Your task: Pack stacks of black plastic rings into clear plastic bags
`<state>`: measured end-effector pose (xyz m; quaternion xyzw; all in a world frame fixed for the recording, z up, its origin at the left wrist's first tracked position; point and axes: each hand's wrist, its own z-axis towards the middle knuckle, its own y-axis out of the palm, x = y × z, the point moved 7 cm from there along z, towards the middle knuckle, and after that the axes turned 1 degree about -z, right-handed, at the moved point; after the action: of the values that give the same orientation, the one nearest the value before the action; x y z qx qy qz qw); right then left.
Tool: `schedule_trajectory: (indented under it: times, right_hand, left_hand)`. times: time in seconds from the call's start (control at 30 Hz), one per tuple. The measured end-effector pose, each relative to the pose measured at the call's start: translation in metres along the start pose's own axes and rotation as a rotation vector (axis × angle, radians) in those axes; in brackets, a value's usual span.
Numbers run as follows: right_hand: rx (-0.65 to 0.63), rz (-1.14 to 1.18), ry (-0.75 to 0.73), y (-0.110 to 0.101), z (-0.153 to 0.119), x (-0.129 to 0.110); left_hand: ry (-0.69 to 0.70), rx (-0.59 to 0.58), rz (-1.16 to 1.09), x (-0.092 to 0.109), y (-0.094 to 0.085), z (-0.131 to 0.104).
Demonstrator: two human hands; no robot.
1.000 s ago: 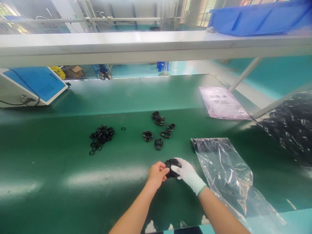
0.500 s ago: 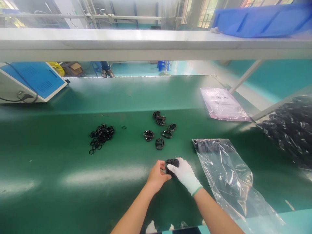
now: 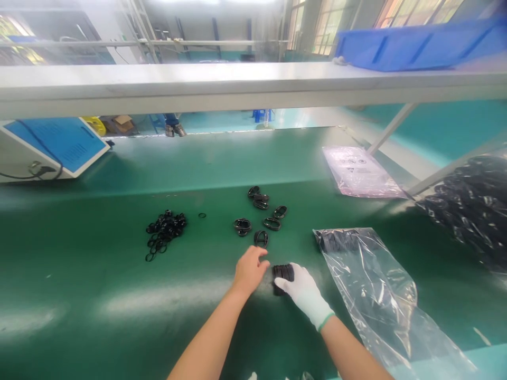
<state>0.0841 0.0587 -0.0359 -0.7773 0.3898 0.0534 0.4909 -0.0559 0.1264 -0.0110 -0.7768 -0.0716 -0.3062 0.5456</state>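
My gloved right hand (image 3: pixel 303 293) is closed around a stack of black rings (image 3: pixel 282 279) on the green table. My bare left hand (image 3: pixel 251 270) is off the stack, its fingers apart, just below an oval black ring piece (image 3: pixel 261 239). More oval pieces (image 3: pixel 272 224) lie in a loose group beyond it. To the left is a heap of small black rings (image 3: pixel 166 229), with one single ring (image 3: pixel 202 215) apart from it. A clear plastic bag (image 3: pixel 372 285) with black rings inside its far end lies right of my right hand.
A white shelf (image 3: pixel 198 84) crosses above the table, bearing a blue bin (image 3: pixel 412 47). A blue and white box (image 3: pixel 59 142) stands at the left. A pinkish bag (image 3: pixel 360 171) and a large bag of black parts (image 3: pixel 475 211) lie at the right.
My left hand has moved from the stack up and left toward the oval pieces. My right hand still holds the stack. The camera view has shifted slightly.
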Motion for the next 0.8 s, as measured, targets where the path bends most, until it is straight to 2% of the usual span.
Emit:
schedule_trajectory:
  times: [0.07, 0.17, 0.27, 0.33, 0.47, 0.53, 0.67, 0.8]
  right_hand:
    - [-0.011, 0.036, 0.001, 0.0, 0.0, -0.001]
    - [-0.03, 0.058, 0.024, 0.001, 0.001, -0.001]
    - [-0.043, 0.06, 0.042, 0.002, 0.001, 0.0]
    - [-0.048, 0.066, 0.045, 0.002, 0.001, 0.0]
    - [-0.055, 0.076, 0.059, 0.002, 0.001, 0.0]
    - [-0.064, 0.078, 0.067, 0.002, 0.001, 0.0]
    - [-0.064, 0.097, 0.062, 0.001, 0.001, -0.001]
    - [-0.073, 0.13, 0.07, 0.002, 0.001, 0.0]
  left_hand:
    - [-0.027, 0.082, 0.215, 0.002, -0.015, 0.022]
    - [0.022, 0.025, 0.353, 0.009, -0.014, 0.042]
    - [0.087, -0.064, 0.385, 0.009, -0.009, 0.035]
    - [0.102, -0.105, 0.406, 0.006, -0.012, 0.026]
    - [0.111, -0.095, 0.443, 0.011, -0.023, 0.03]
    - [0.155, -0.11, 0.455, 0.021, -0.018, 0.042]
    - [0.276, -0.209, 0.473, 0.039, 0.01, 0.06]
    - [0.314, -0.257, 0.491, 0.038, 0.024, 0.06]
